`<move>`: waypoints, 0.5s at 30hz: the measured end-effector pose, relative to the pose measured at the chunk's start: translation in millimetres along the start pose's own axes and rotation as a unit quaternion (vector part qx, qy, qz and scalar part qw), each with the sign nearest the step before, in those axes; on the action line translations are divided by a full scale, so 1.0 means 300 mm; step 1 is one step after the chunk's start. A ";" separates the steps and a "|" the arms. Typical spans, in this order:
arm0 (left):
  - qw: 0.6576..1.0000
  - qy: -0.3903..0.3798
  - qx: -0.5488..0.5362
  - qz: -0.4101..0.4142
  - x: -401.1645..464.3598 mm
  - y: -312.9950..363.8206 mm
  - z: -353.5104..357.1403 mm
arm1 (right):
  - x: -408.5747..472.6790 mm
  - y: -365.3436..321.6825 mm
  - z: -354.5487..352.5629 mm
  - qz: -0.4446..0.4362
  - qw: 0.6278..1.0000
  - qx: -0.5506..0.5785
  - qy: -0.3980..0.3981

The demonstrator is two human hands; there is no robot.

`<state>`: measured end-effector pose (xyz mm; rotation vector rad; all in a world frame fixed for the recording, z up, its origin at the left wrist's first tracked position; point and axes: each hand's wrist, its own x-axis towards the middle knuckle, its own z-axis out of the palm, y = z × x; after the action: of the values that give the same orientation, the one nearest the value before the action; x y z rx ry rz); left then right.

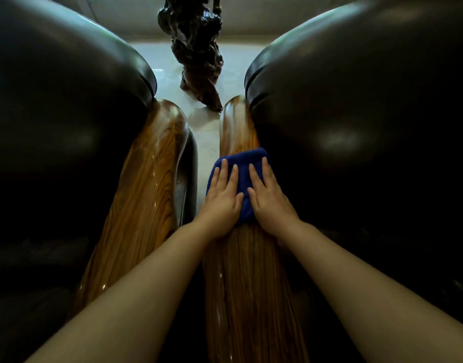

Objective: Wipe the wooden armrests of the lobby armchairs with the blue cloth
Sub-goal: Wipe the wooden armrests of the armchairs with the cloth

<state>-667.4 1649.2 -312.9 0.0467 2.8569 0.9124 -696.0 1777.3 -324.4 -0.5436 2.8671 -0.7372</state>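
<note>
Left hand (221, 197) and right hand (268, 199) press flat, side by side, on blue cloth (240, 166), midway along right armrest (251, 284). Far end unwiped, apparently; left armrest (143, 195) status unclear.

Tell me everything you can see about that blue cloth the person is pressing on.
The blue cloth is deep blue, soft and thick-looking, like a folded or bunched towel. It lies across the top of the right-hand wooden armrest, about midway along it, draping slightly over the armrest's left edge. Both hands press flat on it: the left hand on its left part, the right hand on its right, fingers spread and pointing away from the person. A strip of cloth shows between the hands and beyond the fingertips. Its right edge meets the dark leather cushion.
</note>
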 end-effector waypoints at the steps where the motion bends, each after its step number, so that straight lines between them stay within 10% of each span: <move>1: 1.000 0.000 0.002 -0.005 0.041 0.004 -0.012 | 0.047 0.007 -0.006 -0.003 1.000 -0.019 0.003; 15: 0.993 0.110 0.049 0.013 0.079 0.017 -0.126 | 0.125 -0.043 -0.102 -0.032 0.994 -0.080 0.061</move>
<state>-696.4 1633.5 -282.4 -0.0077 3.1105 0.8284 -733.1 1766.1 -292.9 -0.6332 3.0536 -0.5695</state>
